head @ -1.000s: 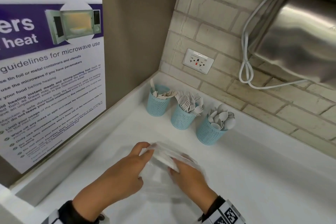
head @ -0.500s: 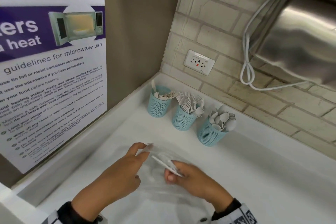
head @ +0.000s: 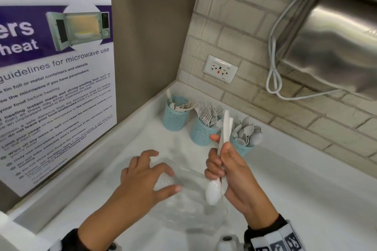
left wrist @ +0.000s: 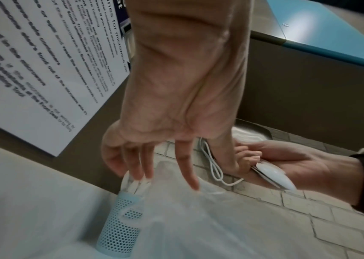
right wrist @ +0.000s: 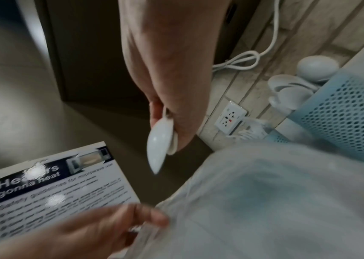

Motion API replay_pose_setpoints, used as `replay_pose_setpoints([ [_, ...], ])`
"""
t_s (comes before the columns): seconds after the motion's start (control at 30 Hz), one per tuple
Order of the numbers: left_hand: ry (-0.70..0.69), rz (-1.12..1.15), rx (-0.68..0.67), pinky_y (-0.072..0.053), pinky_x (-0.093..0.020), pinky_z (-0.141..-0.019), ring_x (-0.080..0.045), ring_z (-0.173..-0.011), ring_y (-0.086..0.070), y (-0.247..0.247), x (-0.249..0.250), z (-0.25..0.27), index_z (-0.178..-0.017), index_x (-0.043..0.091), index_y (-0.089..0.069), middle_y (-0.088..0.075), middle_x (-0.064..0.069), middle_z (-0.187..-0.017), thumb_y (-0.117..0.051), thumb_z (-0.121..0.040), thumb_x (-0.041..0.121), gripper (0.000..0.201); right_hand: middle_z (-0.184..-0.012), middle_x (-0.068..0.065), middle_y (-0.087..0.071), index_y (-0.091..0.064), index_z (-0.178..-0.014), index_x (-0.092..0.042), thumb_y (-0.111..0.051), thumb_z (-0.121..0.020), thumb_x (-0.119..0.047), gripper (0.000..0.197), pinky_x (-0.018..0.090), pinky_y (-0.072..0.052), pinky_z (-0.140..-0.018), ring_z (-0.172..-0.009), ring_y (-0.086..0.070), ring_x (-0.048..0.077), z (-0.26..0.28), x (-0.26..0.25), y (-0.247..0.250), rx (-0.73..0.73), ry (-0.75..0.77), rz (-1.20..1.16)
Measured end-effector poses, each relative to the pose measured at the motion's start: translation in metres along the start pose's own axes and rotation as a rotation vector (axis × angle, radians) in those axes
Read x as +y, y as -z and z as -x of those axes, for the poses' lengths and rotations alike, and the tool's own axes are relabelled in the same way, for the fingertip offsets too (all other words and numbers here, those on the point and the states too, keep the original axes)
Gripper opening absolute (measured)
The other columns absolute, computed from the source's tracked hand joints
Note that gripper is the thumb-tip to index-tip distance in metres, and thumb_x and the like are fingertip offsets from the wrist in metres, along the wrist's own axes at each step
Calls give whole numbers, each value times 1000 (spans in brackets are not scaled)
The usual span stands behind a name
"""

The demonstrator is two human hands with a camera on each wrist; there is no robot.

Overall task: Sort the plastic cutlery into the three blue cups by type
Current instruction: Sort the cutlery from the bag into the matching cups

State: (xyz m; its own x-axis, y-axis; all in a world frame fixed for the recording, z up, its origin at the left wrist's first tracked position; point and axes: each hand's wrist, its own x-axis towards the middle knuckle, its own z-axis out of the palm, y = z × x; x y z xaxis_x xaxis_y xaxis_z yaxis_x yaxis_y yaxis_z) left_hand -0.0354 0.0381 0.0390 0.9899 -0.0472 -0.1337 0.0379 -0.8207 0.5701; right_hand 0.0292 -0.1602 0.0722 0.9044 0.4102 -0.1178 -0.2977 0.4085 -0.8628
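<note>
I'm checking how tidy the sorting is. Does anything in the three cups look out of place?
Mostly tidy. In the left cup one white handle stands upright above the rest, which lie low against the rim. Its type is unclear.

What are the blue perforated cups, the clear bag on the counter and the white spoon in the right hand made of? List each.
Blue perforated cups: probably matte moulded plastic; even rows of round holes.
Clear bag: thin glossy plastic film, apparently; see-through and crinkled.
White spoon: likely smooth rigid plastic; soft sheen on its bowl, gripped by the right hand.
</note>
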Motion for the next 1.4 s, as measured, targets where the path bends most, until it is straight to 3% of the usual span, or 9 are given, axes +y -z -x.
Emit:
replay_pose_setpoints([
  [0.23, -110, 162, 197, -20, -13, -84, 5, -107, -33, -9, 23, -2, -100, 44, -54, -43, 28, -105, 8, -48, 96, 96, -72, 3, -43, -52, -106, -17, -44, -97, -19, 12, 28, -46, -60, -61, -42, 15, -7, 15, -25, 29, -90, -177],
  [0.37, -129, 135, 69, -24, -23, -86, 1, -98, -42, -10, 30, -1, -104, 36, -48, -54, 21, -94, -10, -62, 87, 76, -82, 6, -56, -50, -94, -14, -45, -96, -18, 7, 30, -56, -82, -91, -63, 19, -7, 18, -34, 12, -67, -261],
  [0.5, -150, 237, 10, -42, -24, -81, -6, -85, -54, -10, 31, 1, -100, 29, -45, -62, 14, -84, -36, -84, 68, 43, -92, 9, -62, -52, -90, -10, -46, -93, -23, 14, 26, -49, -99, -117, -61, 21, -6, 20, -38, 30, -5, -154],
  [0.63, -178, 407, 64, -39, -22, -56, -6, -60, -51, -5, 29, 3, -89, 24, -45, -65, 3, -78, -47, -94, 40, 17, -85, 2, -59, -58, -89, -13, -48, -94, -28, 19, 25, -49, -78, -85, -58, 14, -6, 14, -31, 24, -1, 57],
  [0.8, -179, 613, 199, -49, -24, -62, -8, -63, -63, 5, 27, 1, -91, 23, -59, -67, 1, -72, -59, -90, 31, 9, -62, -1, -34, -66, -96, -10, -57, -89, -25, 19, 15, -37, -47, -52, -34, 7, -5, 3, -23, 96, -2, 8],
  [0.97, -89, 983, 365, -53, -21, -64, -14, -69, -67, 18, 28, -1, -87, 17, -67, -71, -5, -74, -77, -70, 25, 21, -71, 1, -59, -66, -92, -8, -63, -81, -15, 13, 14, -51, -53, -55, -54, 6, -6, -5, -23, 189, 10, -221],
  [1.1, -118, 1154, 302, -53, -21, -76, -12, -92, -68, 14, 34, -4, -100, 18, -64, -72, -2, -97, -84, -67, 25, 39, -86, 5, -66, -69, -93, -5, -65, -79, -7, 14, 18, -56, -62, -69, -67, 11, -4, -2, -25, 214, -7, -427],
  [1.2, -170, 1226, 242, -50, -21, -91, -8, -108, -64, 6, 47, -4, -115, 17, -58, -71, 3, -108, -72, -81, 25, 38, -95, 14, -70, -73, -89, -1, -82, -64, -2, 26, 23, -58, -68, -81, -71, 18, 1, 9, -30, 92, -79, -452],
  [1.4, -91, 1347, 206, -43, -36, -104, -11, -112, -63, 7, 54, -5, -107, 12, -61, -71, 4, -113, -42, -98, 27, 26, -106, 19, -70, -73, -93, -3, -86, -61, -6, 35, 26, -57, -78, -97, -70, 22, 9, 23, -30, -26, -138, -335],
])
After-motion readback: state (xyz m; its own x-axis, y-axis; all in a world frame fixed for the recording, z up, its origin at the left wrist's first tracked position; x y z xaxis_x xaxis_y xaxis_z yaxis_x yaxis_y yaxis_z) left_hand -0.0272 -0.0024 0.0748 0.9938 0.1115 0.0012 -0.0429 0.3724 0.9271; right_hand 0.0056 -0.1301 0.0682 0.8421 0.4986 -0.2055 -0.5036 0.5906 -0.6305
